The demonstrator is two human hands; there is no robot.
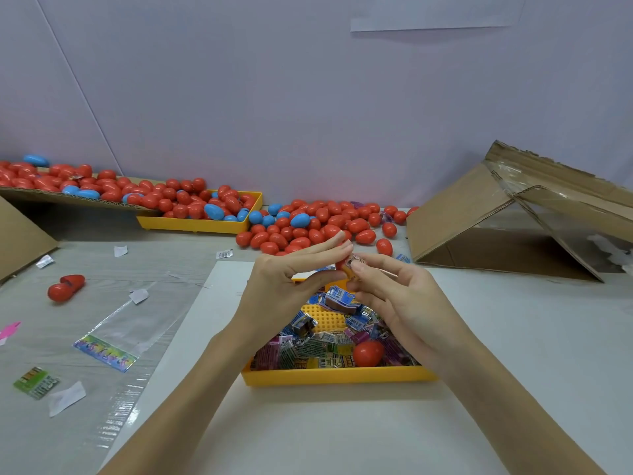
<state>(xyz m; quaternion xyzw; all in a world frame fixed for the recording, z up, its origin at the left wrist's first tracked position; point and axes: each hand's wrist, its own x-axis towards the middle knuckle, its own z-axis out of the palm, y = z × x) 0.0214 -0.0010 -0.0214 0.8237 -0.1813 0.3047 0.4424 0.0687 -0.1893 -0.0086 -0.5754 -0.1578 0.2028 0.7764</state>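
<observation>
one red egg (342, 267) pinched by left hand (274, 286) and right hand (397, 296) over yellow tray (335, 376).

The grey table (164, 245) carries a white board (205, 337) (under the near yellow tray (335, 376)), loose plastic eggs (308, 228) far back, and a cardboard box (462, 217) far right.

Glossy plastic eggs (329, 221), matt yellow plastic tray (335, 375), rough torn cardboard (459, 221).

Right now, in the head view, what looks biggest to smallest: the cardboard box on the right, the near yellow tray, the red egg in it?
1. cardboard box
2. near yellow tray, partly covered
3. red egg
</observation>
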